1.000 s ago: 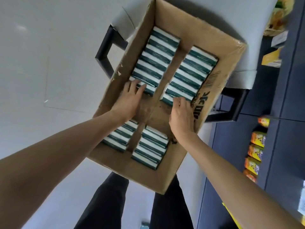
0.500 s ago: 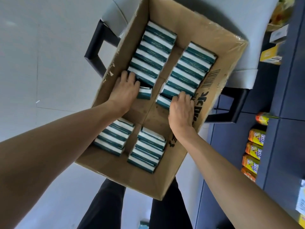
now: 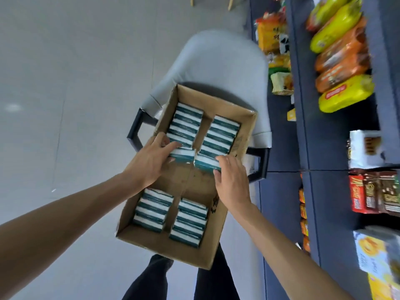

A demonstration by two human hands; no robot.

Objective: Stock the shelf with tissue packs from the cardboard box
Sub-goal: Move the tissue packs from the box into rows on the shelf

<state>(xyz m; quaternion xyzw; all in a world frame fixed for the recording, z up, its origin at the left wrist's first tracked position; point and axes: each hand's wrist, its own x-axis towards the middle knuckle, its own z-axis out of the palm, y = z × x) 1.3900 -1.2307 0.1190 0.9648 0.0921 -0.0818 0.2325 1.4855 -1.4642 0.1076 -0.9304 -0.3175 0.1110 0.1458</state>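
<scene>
One pack [image 3: 181, 155] is gripped by the left hand [image 3: 149, 161] and another [image 3: 207, 164] by the right hand [image 3: 232, 182], fingers curled round each, inside the box [image 3: 188, 247], where four stacks remain and the shelf [image 3: 324, 148] is judged barely stocked with tissue.

A grey padded chair [image 3: 218, 61] with dark legs stands beyond the grip. To its right, yellow and orange snack packets [image 3: 344, 59], brownish boxes [image 3: 376, 191], perhaps biscuits, blurred.
</scene>
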